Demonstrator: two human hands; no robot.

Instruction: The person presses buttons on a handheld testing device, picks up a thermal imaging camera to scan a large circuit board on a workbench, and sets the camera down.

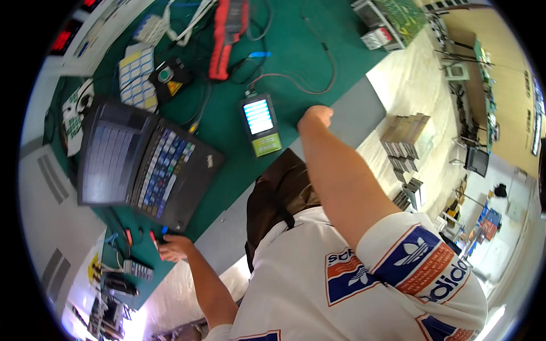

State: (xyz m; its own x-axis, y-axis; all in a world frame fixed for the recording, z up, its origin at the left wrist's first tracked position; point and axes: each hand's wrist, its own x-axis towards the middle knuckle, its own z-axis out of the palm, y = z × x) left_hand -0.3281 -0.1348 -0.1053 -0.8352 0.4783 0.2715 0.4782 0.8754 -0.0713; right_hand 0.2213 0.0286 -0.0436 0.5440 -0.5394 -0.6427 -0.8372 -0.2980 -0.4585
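Note:
My left hand [176, 249] is at the table's lower left, its fingers closed around a thin red-and-white pen-like stick [155, 243]. The near corner of an open black laptop [196, 176] lies just beyond that hand. My right hand [316, 116] rests in a loose fist on the green mat by the table's near edge. Nothing shows sticking out of it, and its palm side is hidden. To its left lies a handheld meter [261, 125] with a lit screen and a yellow-green keypad. A thin red-and-black cable [296, 87] runs from the meter's top.
A red-and-black clamp-type tester [224, 42] lies beyond the meter. Left of it are a black box with a green button [170, 79] and a yellow-and-white keypad [136, 79]. An open circuit-board unit [392, 25] stands at the far right. Stacked panels [406, 136] sit on the floor.

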